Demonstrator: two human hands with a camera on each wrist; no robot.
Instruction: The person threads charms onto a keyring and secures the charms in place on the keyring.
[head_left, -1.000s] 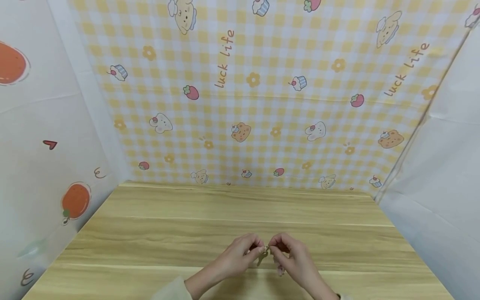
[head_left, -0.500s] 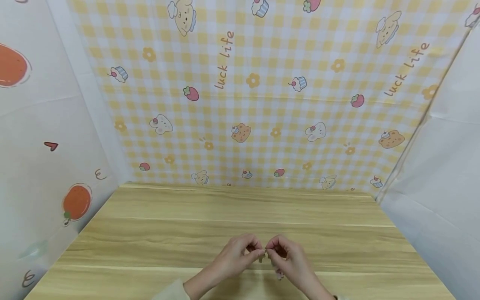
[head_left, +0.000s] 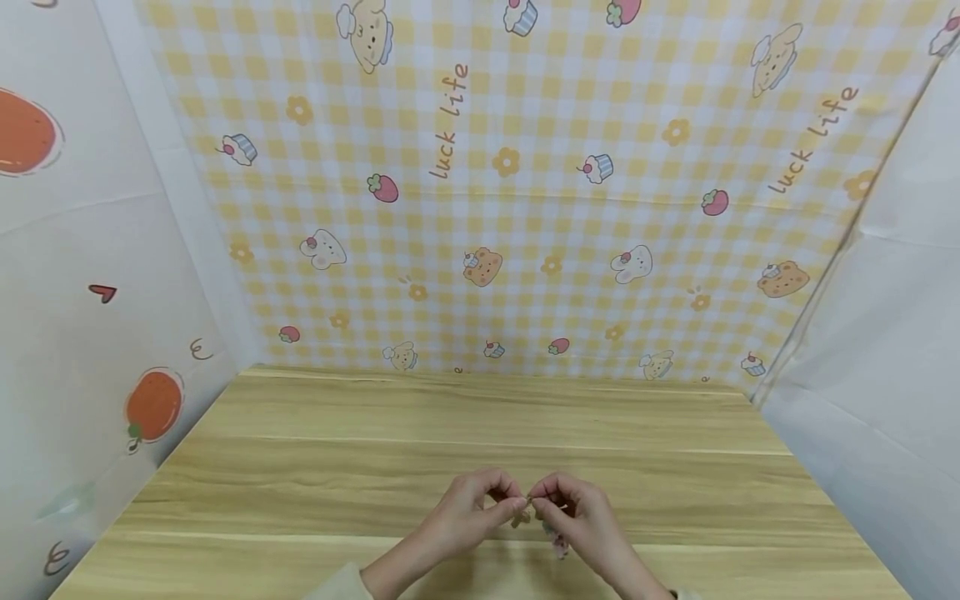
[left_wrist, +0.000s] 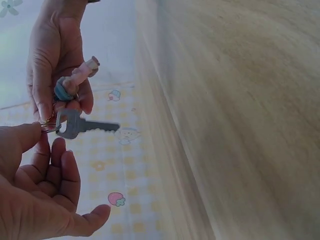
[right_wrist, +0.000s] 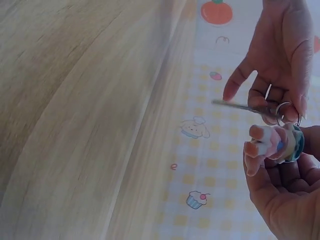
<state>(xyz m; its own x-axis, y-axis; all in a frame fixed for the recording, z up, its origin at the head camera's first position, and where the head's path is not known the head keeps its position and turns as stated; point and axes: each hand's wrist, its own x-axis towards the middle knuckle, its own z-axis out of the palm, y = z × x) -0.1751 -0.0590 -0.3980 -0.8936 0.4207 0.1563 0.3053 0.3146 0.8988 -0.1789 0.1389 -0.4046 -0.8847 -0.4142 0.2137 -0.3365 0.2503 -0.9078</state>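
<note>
Grey metal is dangling: the key (left_wrist: 86,125) is hanging from the ring (right_wrist: 287,103), just beyond my left fingertips and above the table (head_left: 375,417). My left hand (head_left: 471,507) is pinching that ring at its edge, probably so the key is staying clear of my grip. And my right hand (head_left: 585,517) is pinching what is looking like a small gold link (left_wrist: 48,120), with the figurine charm (right_wrist: 272,142) drooping before my curled right fingers, seemingly leaving the fingertips room for working the join. Compared with a second ago, my right fingertips are sitting nearer the left ones, and the key is looking shorter, tucking under my left fingertips instead of stretching out long between both hands.
</note>
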